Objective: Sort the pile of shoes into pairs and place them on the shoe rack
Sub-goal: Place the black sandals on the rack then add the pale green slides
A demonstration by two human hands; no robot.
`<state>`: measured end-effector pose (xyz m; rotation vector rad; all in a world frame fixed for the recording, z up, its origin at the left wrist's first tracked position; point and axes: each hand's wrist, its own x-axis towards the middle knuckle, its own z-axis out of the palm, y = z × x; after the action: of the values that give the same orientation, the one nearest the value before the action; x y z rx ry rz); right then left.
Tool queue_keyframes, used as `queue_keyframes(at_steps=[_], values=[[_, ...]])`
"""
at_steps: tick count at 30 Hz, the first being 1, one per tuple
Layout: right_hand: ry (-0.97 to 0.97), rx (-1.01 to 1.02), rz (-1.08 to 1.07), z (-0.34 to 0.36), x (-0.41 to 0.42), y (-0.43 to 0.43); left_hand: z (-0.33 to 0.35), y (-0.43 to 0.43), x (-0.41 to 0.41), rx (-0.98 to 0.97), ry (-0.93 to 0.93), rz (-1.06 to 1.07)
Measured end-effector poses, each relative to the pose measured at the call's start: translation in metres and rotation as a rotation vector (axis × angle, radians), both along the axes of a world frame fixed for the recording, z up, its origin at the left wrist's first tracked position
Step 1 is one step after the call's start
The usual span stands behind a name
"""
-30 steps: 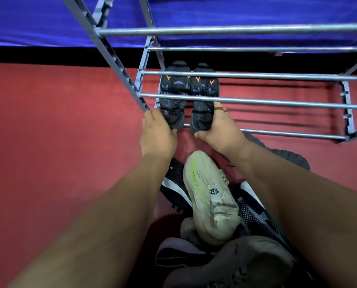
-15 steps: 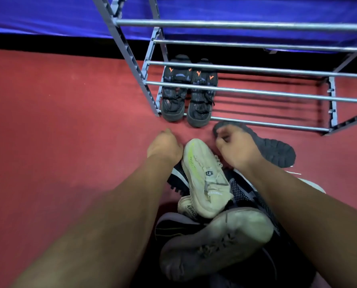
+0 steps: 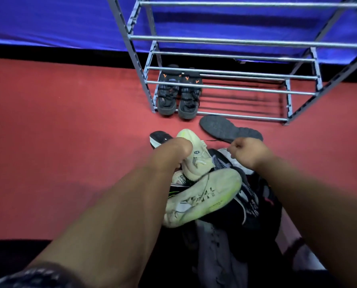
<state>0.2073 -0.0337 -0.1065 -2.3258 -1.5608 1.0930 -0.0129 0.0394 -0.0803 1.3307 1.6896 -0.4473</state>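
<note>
Location: indoor floor area; exact type not determinable, prob. a draped set or hall.
Evidence: red carpet-like floor, blue fabric backdrop w/ black strip at base, free-standing metal shoe rack, shoes piled on floor.

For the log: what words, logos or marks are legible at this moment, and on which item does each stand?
"APR": white shoe under the left hand, rest hidden.
Similar lettering on the black shoe: too blurred to read.
Badge and strap print on the cream sneaker: too small to read.
Orange V-shaped marks, no words: black pair on the shoe rack.
</note>
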Motion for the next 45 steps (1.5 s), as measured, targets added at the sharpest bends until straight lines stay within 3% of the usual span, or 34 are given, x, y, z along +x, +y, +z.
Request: queue_keyframes(at_steps=[2, 5, 7, 10, 12, 21, 25, 29, 33, 37, 39, 41, 42, 43, 45], values=[[-0.056, -0.04, 0.032, 0.01, -0.009, -0.013, 0.017, -0.019, -0.009, -0.203, -0.028, -0.024], [-0.133, -0.129, 0.115, 0.022, -0.025, -0.03, 0.018, -0.044, -0.02, -0.392, 0.032, -0.304], [-0.148, -0.124, 0.126, 0.028, -0.032, -0.042, 0.018, -0.057, -0.023, -0.343, 0.027, -0.397], [-0.102, -0.064, 0.024, 0.033, -0.033, -0.061, 0.029, -0.074, -0.025, -0.095, 0.031, -0.595], [-0.089, -0.067, -0.011, 0.033, -0.03, -0.069, 0.027, -0.083, -0.027, 0.006, -0.02, -0.612], [0.08, 0.086, -0.289, 0.045, -0.029, -0.063, 0.027, -0.083, -0.038, -0.139, -0.365, -0.203], [0.432, 0.185, -0.586, 0.05, -0.023, -0.048, 0.025, -0.073, -0.028, -0.121, -0.524, 0.118], [0.507, 0.038, -0.33, 0.056, -0.02, -0.055, 0.02, -0.061, 0.002, -0.039, -0.711, 0.507], [0.654, 0.039, -0.132, 0.049, -0.013, -0.067, 0.008, -0.053, 0.027, -0.09, -0.813, 0.652], [0.278, 0.0, -0.124, 0.014, 0.0, -0.066, 0.003, -0.051, 0.037, -0.096, -0.907, 0.688], [0.117, -0.046, -0.227, 0.004, 0.003, -0.071, 0.0, -0.052, 0.04, 0.149, -0.769, 0.593], [0.004, -0.095, -0.272, 0.001, 0.004, -0.074, -0.011, -0.052, 0.038, 0.481, -0.35, 0.275], [-0.056, -0.124, -0.245, -0.001, 0.004, -0.074, -0.019, -0.055, 0.038, 0.559, -0.146, 0.123], [-0.105, -0.156, -0.217, -0.003, 0.004, -0.074, -0.025, -0.06, 0.037, 0.558, -0.011, 0.017], [-0.13, -0.201, -0.209, -0.001, 0.002, -0.071, -0.035, -0.072, 0.037, 0.428, 0.047, -0.076]])
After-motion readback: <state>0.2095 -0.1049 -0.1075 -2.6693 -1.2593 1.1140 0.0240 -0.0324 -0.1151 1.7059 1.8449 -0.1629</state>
